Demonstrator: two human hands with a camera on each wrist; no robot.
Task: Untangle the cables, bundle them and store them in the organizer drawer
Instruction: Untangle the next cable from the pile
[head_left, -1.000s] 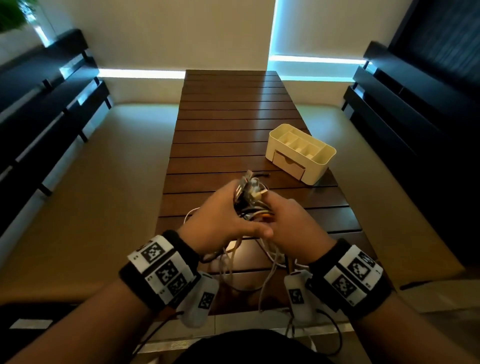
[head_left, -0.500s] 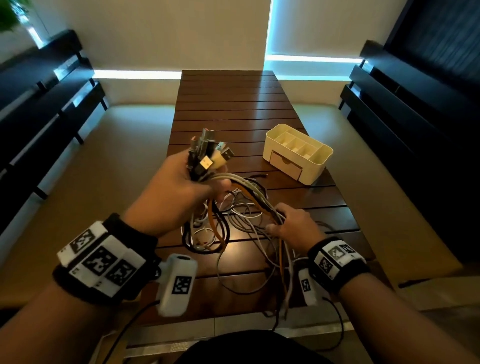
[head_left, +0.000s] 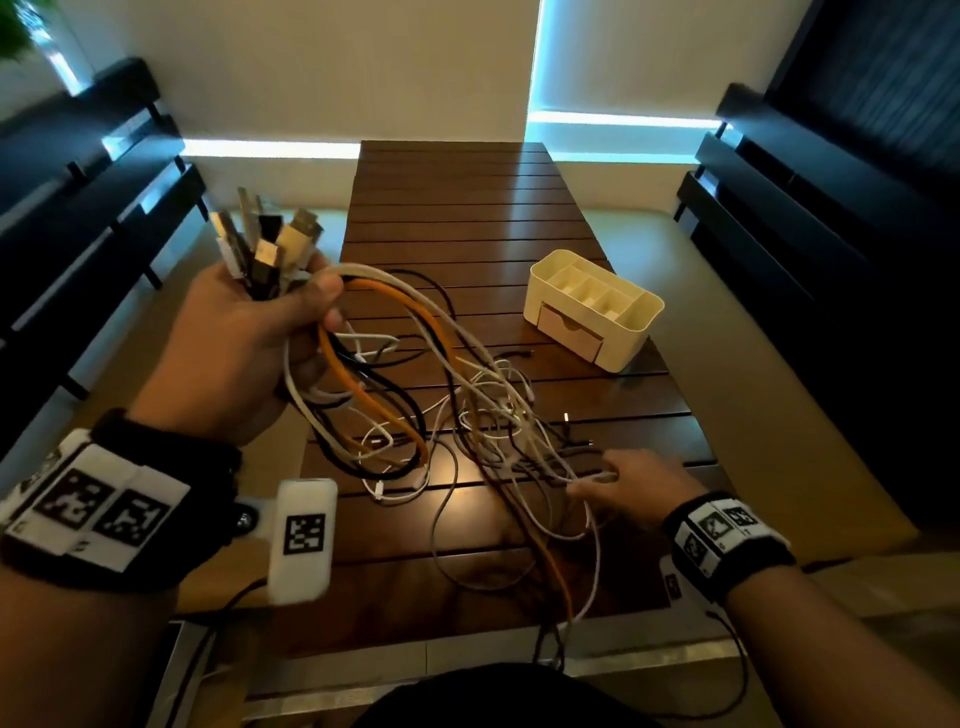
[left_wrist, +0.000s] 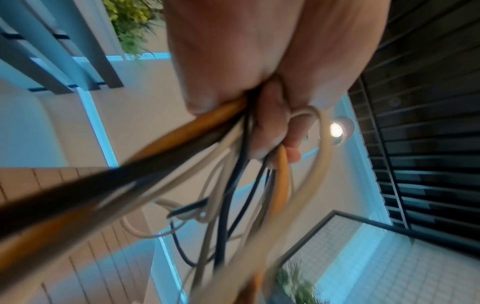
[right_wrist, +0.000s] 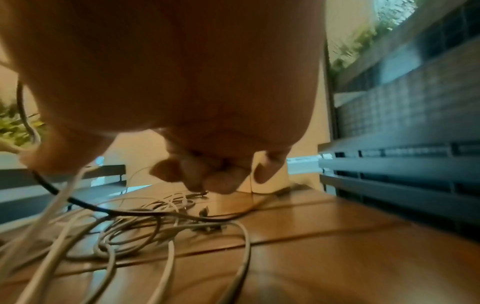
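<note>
Overhead, the left hand (head_left: 244, 338) grips the plug ends of tangled white, black and orange cables (head_left: 457, 410) trailing to the slatted table (head_left: 467, 208), where the right hand (head_left: 634, 486) pinches white strands.

Dark slatted wooden table (head_left: 457, 218) runs lengthwise away from viewer, far end meeting cream wall (head_left: 337, 67). Dark slatted benches flank it: one along left side (head_left: 78, 208), one along right side (head_left: 810, 218). Beige floor (head_left: 769, 374) on both sides of table. Green plant (head_left: 15, 26) at top left corner. Round lit lamp (left_wrist: 337, 129) overhead in left wrist view.
</note>
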